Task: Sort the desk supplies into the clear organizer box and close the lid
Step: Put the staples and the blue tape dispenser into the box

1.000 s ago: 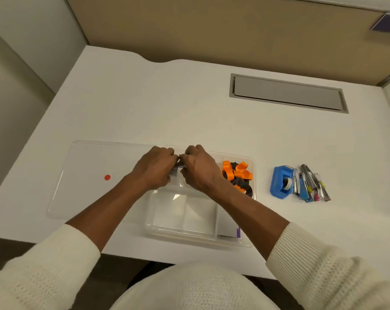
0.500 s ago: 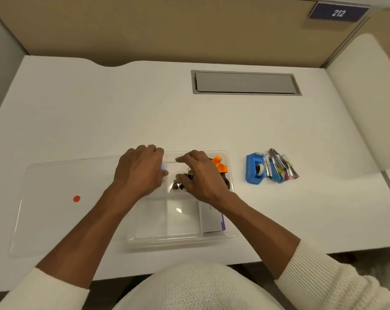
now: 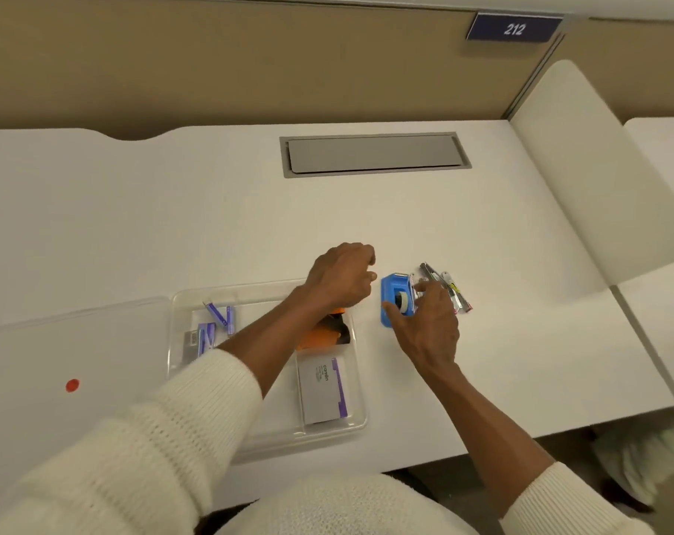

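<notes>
The clear organizer box (image 3: 180, 303) lies on the white desk. It holds small purple staple boxes (image 3: 217, 322) at its back left, orange and black clips (image 3: 321, 335) at the back right, and a grey and purple box (image 3: 321, 390) at the front right. Its clear lid (image 3: 76, 341), marked with a red dot, lies flat to the left. My left hand (image 3: 343, 278) hovers over the box's back right corner, fingers curled, nothing visible in it. My right hand (image 3: 424, 326) rests on the blue tape dispenser (image 3: 393, 293), fingers spread around it and over a bundle of pens (image 3: 453, 289).
A grey cable hatch (image 3: 374, 154) is set in the desk (image 3: 211, 225) toward the back. A tan partition with a "212" sign (image 3: 515, 28) stands behind. A white divider panel (image 3: 582, 167) borders the desk's right side.
Both hands left the box's back left compartment, where the purple staple boxes now lie. My right hand moved right onto the blue tape dispenser; my left moved over the box's back right corner.
</notes>
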